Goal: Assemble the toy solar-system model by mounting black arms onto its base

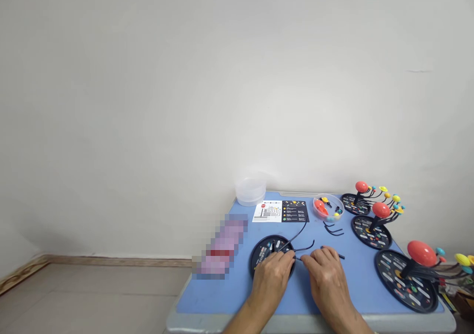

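Note:
Over the round black base (262, 247) with printed labels, my left hand (272, 273) is closed in a pinch at its right side. Thin black curved rods (304, 249) stick out from beside those fingers, one bending up and back. My right hand (326, 276) is closed too, its thumb and fingertips pinching the end of a short black rod (298, 258) that runs between both hands. Part of the base and the inner rod ends are hidden by my left hand. A straight black piece (341, 256) shows just past my right knuckles.
Finished planet models (421, 253) on black bases stand along the right. A clear dish (328, 208) holds coloured parts, near loose curved rods (333, 230). An instruction sheet (268, 212), a clear tub (251, 191) and a blurred pinkish patch (225, 245) lie farther back and left.

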Available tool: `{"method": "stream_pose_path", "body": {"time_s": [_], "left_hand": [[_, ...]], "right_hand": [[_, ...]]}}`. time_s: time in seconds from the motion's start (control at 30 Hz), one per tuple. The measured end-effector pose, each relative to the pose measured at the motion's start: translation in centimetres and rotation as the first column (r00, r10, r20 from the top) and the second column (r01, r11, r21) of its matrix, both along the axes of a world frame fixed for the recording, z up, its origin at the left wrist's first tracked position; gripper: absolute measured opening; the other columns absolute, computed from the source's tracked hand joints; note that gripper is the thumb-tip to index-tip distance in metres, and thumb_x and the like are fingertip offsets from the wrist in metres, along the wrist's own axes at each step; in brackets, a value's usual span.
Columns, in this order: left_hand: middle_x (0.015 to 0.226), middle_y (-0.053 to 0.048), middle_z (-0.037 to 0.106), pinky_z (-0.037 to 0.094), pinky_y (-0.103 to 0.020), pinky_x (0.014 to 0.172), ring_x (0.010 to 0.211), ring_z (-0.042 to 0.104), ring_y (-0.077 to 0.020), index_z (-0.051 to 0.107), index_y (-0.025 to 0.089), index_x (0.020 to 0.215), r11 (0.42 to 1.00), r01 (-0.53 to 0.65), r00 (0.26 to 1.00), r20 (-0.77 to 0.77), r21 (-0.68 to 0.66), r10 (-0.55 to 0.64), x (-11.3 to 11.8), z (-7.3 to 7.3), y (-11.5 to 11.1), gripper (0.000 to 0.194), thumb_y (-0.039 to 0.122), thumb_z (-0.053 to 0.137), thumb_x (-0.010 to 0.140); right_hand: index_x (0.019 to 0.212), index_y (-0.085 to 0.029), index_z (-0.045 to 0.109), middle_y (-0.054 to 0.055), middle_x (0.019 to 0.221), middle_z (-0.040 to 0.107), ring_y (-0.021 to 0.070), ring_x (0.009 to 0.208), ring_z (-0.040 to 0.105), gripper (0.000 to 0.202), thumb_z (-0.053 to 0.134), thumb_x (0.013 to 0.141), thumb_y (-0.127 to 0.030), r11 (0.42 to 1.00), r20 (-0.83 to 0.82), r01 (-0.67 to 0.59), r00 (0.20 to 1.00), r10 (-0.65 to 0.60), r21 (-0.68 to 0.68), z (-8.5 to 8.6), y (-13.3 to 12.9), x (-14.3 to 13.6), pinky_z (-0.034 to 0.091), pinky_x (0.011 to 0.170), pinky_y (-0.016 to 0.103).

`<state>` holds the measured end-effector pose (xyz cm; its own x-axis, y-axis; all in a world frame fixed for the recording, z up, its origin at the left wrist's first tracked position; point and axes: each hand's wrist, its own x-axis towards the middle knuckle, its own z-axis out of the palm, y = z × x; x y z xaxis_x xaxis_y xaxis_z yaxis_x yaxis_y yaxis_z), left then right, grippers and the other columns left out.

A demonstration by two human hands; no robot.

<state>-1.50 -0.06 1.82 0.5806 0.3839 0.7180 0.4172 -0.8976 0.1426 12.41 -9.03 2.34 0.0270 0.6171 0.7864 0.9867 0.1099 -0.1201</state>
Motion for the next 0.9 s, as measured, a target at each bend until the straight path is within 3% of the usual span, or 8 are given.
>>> {"method": "stream_pose_path", "body": {"time_s": [0.9], "left_hand": [[0.067, -0.002, 0.069, 0.048, -0.025, 0.056, 0.059, 0.067, -0.0163, 0.067, 0.018, 0.088, 1.0, 0.004, 1.0, 0.004, 0.013, -0.004, 0.12, -0.24, 0.07, 0.038, 0.019, 0.031, 0.101]], "right_hand": [[0.085, -0.019, 0.063, 0.002, 0.069, 0.053, 0.0177, 0.066, 0.042, 0.032, 0.036, 0.092, -0.002, 0.998, 0.027, -0.055, 0.998, 0.055, 0.007, 0.14, 0.08, -0.14, 0.032, 0.074, 0.032]]}}
